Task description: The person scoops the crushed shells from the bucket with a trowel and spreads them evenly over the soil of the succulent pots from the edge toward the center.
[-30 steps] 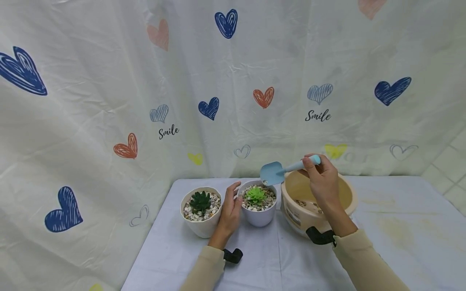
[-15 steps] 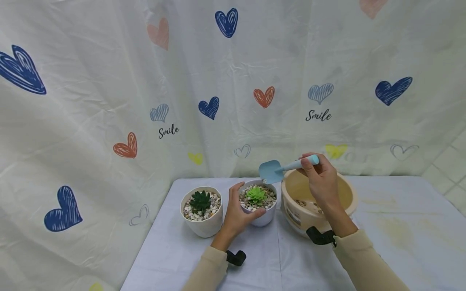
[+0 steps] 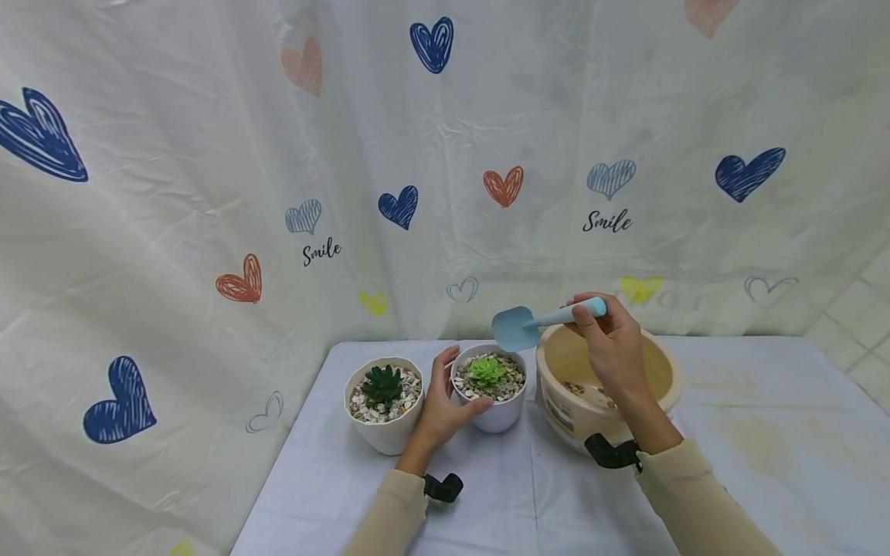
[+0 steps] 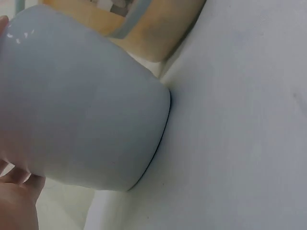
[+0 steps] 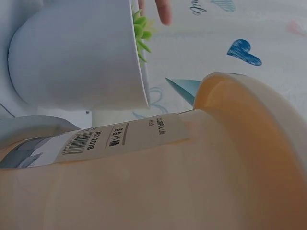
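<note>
My left hand (image 3: 439,409) curls round the left side of a pale lilac flower pot (image 3: 499,418), thumb across the front near the rim. Pebbles and a bright green succulent (image 3: 487,371) fill this pot. Up close in the left wrist view, the pot's smooth wall (image 4: 86,100) stands between thumb and fingers. A light blue hand trowel (image 3: 515,329) is pinched by its handle in my right hand (image 3: 617,351). Its blade tilts over the pot's back right rim and carries no visible pebbles. In the right wrist view, only the blade's tip (image 5: 186,89) shows behind a beige bucket (image 5: 144,187).
Left of my left hand stands a cream pot (image 3: 386,436) with a dark green succulent (image 3: 382,384) in pebbles. The beige bucket, with a few pebbles (image 3: 591,394) inside, sits under my right hand on the white-covered table (image 3: 751,463). A heart-printed curtain (image 3: 445,123) hangs behind.
My left thumb has swung from beside the lilac pot to its front, and the pot has shifted slightly left. The trowel moved slightly left; pebbles at its blade edge are gone from sight.
</note>
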The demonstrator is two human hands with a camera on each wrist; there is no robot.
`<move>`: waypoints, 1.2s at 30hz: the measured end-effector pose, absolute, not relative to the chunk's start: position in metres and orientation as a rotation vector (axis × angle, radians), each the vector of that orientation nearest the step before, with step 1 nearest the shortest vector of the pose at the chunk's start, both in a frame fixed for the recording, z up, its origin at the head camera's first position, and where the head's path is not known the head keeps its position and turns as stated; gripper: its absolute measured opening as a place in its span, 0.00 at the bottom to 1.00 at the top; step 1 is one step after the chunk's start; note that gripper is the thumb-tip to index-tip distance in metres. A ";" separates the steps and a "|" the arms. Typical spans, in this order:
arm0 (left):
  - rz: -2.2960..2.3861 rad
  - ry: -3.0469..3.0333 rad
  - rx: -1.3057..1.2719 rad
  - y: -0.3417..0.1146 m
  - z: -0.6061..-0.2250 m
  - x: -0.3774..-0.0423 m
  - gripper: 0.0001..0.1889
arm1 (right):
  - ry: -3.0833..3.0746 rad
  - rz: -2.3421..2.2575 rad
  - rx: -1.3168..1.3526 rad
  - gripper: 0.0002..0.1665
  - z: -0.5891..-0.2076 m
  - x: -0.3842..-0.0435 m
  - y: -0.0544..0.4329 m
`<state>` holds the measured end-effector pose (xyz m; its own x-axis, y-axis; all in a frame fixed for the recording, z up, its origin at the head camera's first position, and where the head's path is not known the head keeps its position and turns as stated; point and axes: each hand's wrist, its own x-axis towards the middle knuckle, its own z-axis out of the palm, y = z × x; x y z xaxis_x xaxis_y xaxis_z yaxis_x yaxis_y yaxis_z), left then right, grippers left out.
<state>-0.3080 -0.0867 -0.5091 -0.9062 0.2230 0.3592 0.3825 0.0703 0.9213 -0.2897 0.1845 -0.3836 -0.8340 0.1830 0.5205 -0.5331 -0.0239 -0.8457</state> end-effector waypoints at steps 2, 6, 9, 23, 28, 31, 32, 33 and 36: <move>-1.968 -2.176 -0.660 -0.088 -0.510 -0.309 0.50 | -1.766 1.911 0.366 0.15 -0.383 -0.290 0.184; -1.961 -2.170 -0.696 -0.088 -0.512 -0.311 0.44 | -1.762 1.907 0.336 0.14 -0.383 -0.289 0.184; -1.959 -2.160 -0.702 -0.087 -0.514 -0.310 0.40 | -1.744 1.910 0.297 0.14 -0.382 -0.289 0.183; -1.656 -2.141 -0.589 -0.081 -0.518 -0.308 0.24 | -1.489 2.006 0.198 0.14 -0.379 -0.282 0.192; -1.496 -2.112 -0.488 -0.071 -0.510 -0.299 0.21 | -1.392 2.032 0.142 0.14 -0.372 -0.271 0.210; -1.382 -2.098 -0.434 -0.064 -0.502 -0.293 0.21 | -1.319 2.025 0.075 0.14 -0.366 -0.262 0.227; -1.350 -2.094 -0.429 -0.062 -0.499 -0.291 0.21 | -1.313 2.014 0.046 0.14 -0.364 -0.258 0.234; -1.311 -2.084 -0.435 -0.059 -0.496 -0.289 0.22 | -1.316 1.999 0.020 0.13 -0.363 -0.255 0.240; -1.208 -2.038 -0.518 -0.048 -0.485 -0.281 0.21 | -1.405 1.965 -0.063 0.13 -0.361 -0.247 0.261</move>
